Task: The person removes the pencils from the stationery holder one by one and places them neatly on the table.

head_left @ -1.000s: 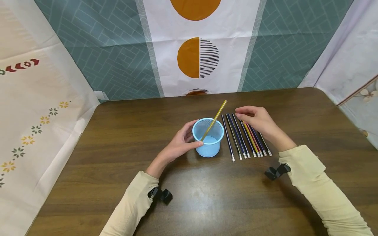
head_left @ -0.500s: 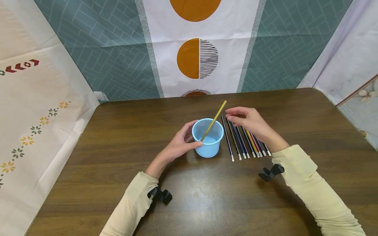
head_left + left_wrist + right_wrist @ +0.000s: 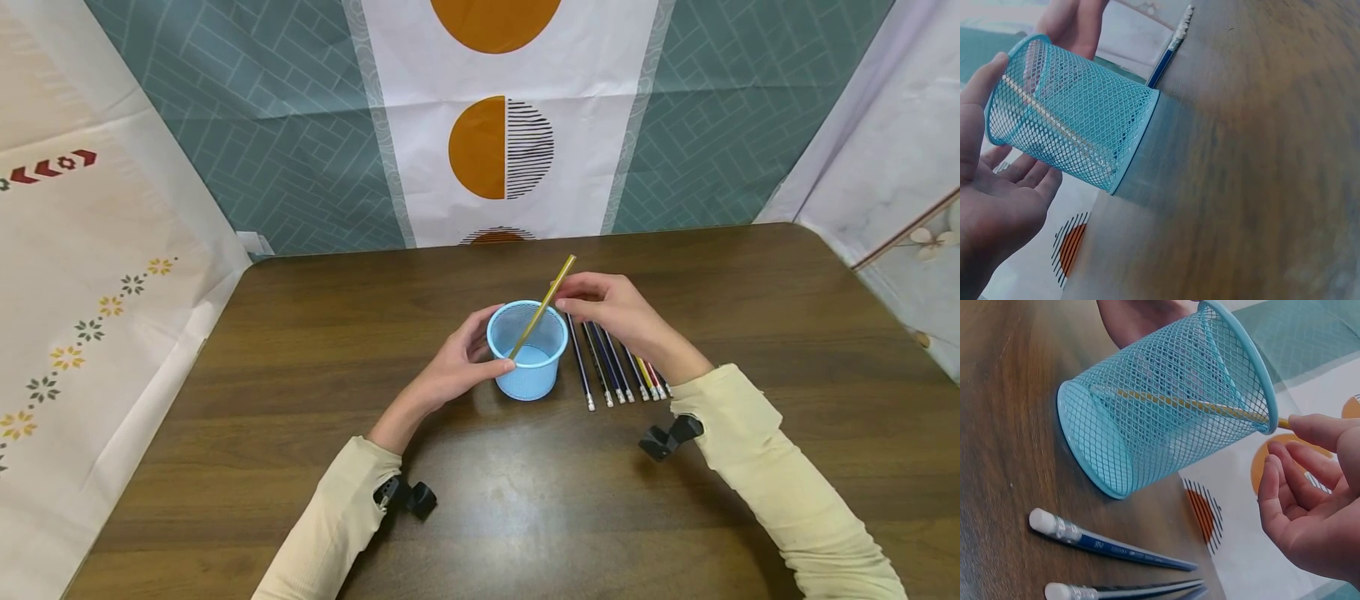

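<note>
A light blue mesh pencil cup (image 3: 528, 383) stands upright on the table. My left hand (image 3: 459, 362) holds its left side, thumb over the rim and fingers round the back. One yellow pencil (image 3: 543, 307) leans inside the cup, its upper end sticking out past the rim. My right hand (image 3: 626, 315) is at the rim's right side, with the thumb and fingers apart. In the right wrist view, its thumb (image 3: 1319, 432) overlaps the yellow pencil's protruding end. Beneath this hand lies a row of pencils (image 3: 581, 367), their white erasers towards me and their far ends partly hidden.
The brown wooden table (image 3: 337, 333) extends on both sides of the cup. A patterned teal and white cloth (image 3: 300, 167) hangs behind its far edge. Light curtains (image 3: 112, 250) hang at the sides. Black wrist cameras (image 3: 405, 496) sit on both sleeves.
My right hand has moved left over the row of pencils to the yellow pencil and the cup's rim. The left hand and the cup have stayed in place.
</note>
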Demonstrator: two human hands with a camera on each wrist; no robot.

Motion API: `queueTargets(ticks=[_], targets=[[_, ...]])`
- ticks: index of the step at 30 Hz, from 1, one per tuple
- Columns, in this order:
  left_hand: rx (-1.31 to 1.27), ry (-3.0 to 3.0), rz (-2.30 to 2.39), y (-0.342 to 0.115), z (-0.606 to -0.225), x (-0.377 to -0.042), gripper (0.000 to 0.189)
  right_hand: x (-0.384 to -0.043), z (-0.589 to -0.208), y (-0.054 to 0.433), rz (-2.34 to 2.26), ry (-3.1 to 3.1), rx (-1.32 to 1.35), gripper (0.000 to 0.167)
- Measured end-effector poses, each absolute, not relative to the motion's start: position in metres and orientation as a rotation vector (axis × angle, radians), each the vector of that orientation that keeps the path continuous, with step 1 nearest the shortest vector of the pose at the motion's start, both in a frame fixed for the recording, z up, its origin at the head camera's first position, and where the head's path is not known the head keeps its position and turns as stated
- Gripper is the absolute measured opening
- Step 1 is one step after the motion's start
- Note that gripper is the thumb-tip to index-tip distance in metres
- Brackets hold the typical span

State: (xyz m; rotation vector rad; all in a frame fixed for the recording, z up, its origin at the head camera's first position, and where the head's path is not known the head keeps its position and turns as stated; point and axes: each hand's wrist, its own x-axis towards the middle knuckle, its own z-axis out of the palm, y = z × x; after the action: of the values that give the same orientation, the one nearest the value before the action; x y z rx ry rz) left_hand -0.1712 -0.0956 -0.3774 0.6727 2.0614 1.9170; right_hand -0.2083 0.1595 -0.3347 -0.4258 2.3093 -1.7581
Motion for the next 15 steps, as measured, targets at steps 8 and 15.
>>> queueTargets(ticks=[8, 15], targets=[[0.681, 2.072, 1.906, -0.096, -0.378, -0.171, 0.072, -0.209, -0.337, 0.152, -1.769, 2.286, -0.466, 0.030], [0.694, 2.070, 1.905, -0.096, -0.378, -0.171, 0.073, -0.209, -0.338, 0.148, -1.786, 2.308, -0.444, 0.029]])
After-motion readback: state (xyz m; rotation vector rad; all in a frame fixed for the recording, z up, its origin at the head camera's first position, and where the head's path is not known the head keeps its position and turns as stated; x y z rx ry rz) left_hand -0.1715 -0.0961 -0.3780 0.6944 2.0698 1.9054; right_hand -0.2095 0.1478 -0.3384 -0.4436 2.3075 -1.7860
